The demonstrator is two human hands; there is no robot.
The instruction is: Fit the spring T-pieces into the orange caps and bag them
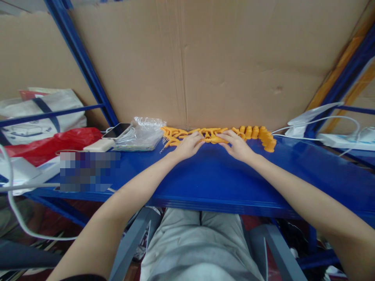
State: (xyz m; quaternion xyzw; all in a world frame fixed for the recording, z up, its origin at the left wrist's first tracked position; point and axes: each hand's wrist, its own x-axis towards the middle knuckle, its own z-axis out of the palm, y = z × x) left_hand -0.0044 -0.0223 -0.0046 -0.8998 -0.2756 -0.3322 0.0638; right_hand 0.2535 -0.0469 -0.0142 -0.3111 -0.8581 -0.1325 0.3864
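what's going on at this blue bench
A person seated at a blue shelf-like bench has both hands on a pile of orange plastic pieces against a cardboard backing. The left hand and right hand meet at one piece in the middle. A row of small orange caps lies to the right; a phone and clear bag sit left.

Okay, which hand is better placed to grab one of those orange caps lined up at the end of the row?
Probably the right hand. The caps stand just to its right on the blue shelf, near its fingers. The left hand rests on the orange clips further left and would have to cross over the right.
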